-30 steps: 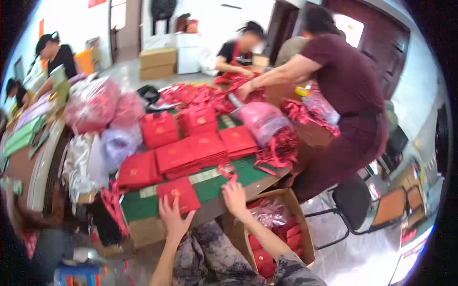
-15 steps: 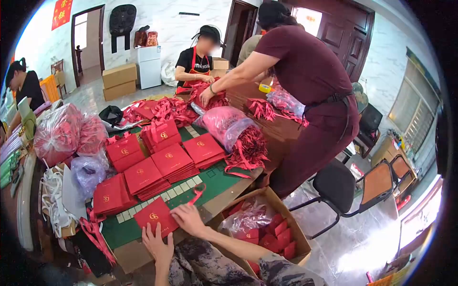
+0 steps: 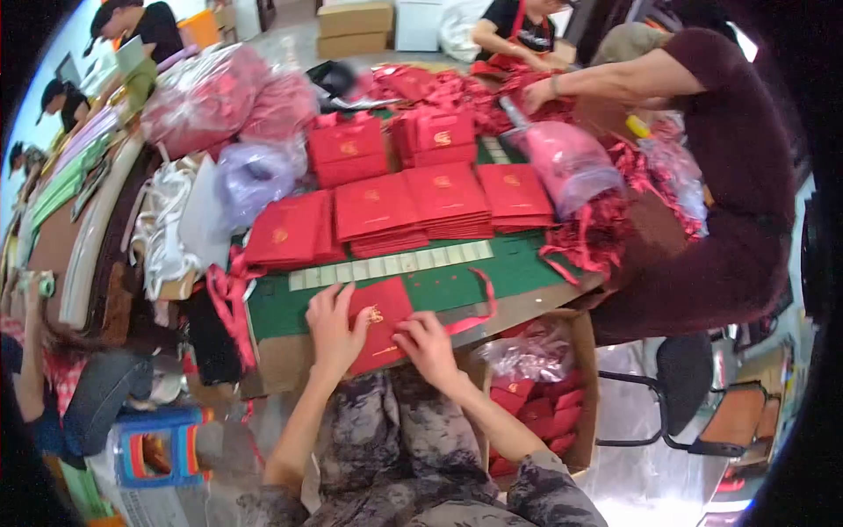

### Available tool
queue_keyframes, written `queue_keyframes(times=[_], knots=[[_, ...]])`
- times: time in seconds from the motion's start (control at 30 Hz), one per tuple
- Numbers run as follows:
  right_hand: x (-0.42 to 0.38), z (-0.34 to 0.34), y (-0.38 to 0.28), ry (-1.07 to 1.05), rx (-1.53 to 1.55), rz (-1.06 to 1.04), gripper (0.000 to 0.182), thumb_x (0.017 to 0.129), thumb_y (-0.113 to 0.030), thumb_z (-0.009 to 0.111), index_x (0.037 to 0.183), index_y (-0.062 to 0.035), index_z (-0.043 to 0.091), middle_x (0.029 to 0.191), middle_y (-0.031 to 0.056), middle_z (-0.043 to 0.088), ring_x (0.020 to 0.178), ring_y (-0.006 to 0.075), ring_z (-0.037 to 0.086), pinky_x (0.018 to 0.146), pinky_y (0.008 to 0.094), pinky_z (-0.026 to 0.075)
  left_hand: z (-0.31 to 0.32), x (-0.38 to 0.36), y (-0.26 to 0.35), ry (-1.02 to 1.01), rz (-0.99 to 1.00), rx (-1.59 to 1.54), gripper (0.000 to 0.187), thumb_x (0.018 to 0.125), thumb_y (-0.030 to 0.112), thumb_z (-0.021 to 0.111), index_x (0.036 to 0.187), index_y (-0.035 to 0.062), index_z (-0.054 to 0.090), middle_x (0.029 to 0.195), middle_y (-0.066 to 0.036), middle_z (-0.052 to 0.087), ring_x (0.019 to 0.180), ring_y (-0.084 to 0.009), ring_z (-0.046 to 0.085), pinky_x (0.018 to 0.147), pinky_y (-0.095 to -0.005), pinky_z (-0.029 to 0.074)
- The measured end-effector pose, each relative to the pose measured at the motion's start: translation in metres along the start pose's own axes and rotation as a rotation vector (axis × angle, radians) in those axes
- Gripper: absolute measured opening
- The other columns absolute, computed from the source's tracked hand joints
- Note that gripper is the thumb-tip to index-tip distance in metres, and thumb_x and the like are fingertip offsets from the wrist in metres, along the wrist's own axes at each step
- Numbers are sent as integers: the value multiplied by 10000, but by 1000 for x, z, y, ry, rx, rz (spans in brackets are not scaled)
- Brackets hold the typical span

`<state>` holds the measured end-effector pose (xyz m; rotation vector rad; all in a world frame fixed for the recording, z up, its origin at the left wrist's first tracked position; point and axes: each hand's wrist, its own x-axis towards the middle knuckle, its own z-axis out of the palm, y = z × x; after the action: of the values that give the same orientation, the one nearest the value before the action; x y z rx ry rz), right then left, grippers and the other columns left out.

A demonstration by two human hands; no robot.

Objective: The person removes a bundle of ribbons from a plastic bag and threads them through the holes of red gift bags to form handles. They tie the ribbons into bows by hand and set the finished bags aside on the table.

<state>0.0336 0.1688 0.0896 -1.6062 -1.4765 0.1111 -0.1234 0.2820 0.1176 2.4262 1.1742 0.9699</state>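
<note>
A small flat red paper bag (image 3: 384,309) with a gold logo lies at the table's near edge, between my hands. My left hand (image 3: 337,332) rests along its left side, fingers stretched out and the thumb on the bag's face. My right hand (image 3: 430,351) has curled fingers gripping the bag's lower right edge. A red ribbon (image 3: 488,295) curves out beside that hand over the green mat (image 3: 518,259). Behind the bag are stacks of matching red bags (image 3: 378,204) and a pale strip of squares (image 3: 391,265).
An open carton (image 3: 584,386) of red bags and clear plastic stands to my right, near a chair (image 3: 685,378). Plastic-wrapped red bundles (image 3: 202,101) and white straps (image 3: 171,215) lie left. A co-worker's arm (image 3: 615,83) reaches across the far right side.
The view has swung down and to the right. My left hand has moved up along the bag's left side, and the bag is turned more upright. My right hand stays at its right edge.
</note>
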Motion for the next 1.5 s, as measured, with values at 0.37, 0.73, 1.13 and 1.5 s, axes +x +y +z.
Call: queue_keyframes(times=[0.37, 0.73, 1.13, 1.5], knots=[[16, -21, -2, 120, -30, 97, 141, 822, 11, 696, 949, -25, 648, 967, 114, 628, 874, 300, 626, 770, 374, 510, 30, 10, 6, -100, 60, 5, 436, 806, 260, 743, 1174, 47, 643, 1181, -139, 570, 1104, -337, 493, 925, -449, 391], [0, -16, -2, 73, -81, 64, 179, 784, -50, 735, 943, -76, 659, 885, 78, 602, 860, 282, 586, 743, 390, 472, 2, 3, 27, -266, -42, -137, 351, 749, 236, 805, 994, 66, 621, 958, -91, 638, 939, -293, 584, 847, -415, 426], [2, -29, -34, 135, -121, 122, 165, 746, -76, 740, 846, -93, 610, 836, 49, 589, 808, 254, 572, 704, 391, 420, -19, 6, 42, -467, -288, -678, 276, 840, -6, 688, 1113, -6, 651, 1006, -75, 711, 923, -145, 676, 828, -285, 521], [-1, -26, -39, 176, -100, 72, 194, 741, -76, 758, 852, -90, 599, 815, 71, 573, 755, 272, 590, 652, 386, 463, -23, -7, 58, -320, -205, -487, 128, 858, 43, 697, 974, -9, 686, 967, -52, 714, 848, -109, 670, 767, -265, 522]])
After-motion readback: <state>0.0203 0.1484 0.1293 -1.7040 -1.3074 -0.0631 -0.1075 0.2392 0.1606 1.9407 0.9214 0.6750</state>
